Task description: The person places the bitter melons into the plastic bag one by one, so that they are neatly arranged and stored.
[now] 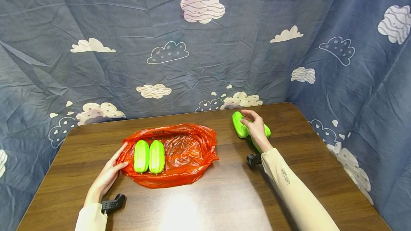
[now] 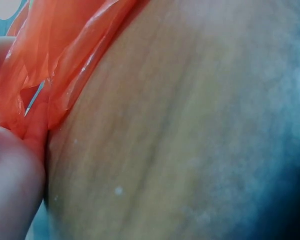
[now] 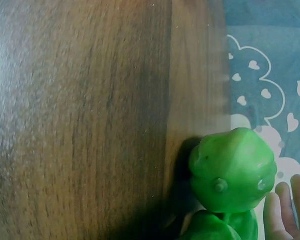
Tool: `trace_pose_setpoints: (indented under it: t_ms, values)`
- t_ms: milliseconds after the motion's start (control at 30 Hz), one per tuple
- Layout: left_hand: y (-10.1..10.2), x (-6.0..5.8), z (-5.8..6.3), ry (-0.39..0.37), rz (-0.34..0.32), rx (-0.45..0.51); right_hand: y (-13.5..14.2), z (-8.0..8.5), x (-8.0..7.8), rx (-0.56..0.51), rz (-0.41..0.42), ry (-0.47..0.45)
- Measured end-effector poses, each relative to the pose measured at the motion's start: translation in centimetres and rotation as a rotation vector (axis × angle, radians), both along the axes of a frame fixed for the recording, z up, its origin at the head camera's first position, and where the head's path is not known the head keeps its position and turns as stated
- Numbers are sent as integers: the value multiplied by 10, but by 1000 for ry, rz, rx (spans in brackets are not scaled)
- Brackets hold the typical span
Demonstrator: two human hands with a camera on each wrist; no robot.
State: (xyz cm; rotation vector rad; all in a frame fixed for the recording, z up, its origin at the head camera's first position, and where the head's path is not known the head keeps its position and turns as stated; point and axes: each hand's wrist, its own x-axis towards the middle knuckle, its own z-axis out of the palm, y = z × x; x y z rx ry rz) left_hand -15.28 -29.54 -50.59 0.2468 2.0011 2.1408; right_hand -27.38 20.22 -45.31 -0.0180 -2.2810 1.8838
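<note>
A red plastic bag [image 1: 183,152] lies spread wide on the table, and two green oblong, ridged fruits [image 1: 141,156] rest side by side in its left half. My left hand [image 1: 107,174] holds the bag's left rim; in the left wrist view the red film [image 2: 64,60] passes between thumb and fingers. On the right, my right hand [image 1: 255,127] hovers over more of these green fruits [image 1: 238,126], partly hiding them. In the right wrist view its straight fingers [image 3: 285,210] are beside the rounded end of one fruit [image 3: 235,170], apparently not gripping it.
The brown wooden table [image 1: 231,177] has a bright glare patch at its front. A blue cloth [image 1: 122,27] with cloud prints hangs behind and around it. Black camera mounts [image 1: 112,204] sit on both wrists.
</note>
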Motion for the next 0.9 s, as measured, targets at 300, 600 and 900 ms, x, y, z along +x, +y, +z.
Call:
trace_pose_setpoints:
  t_ms: [300,600,900]
  values:
    - [0,0,0,-5,0,-5,3,-3,-2,105,5,-32]
    - [-1,-1,1,-37,11,-22,2,-7,-3,194,29,-54]
    - [-1,-1,1,-36,4,-17,-7,-11,-3,283,43,-48]
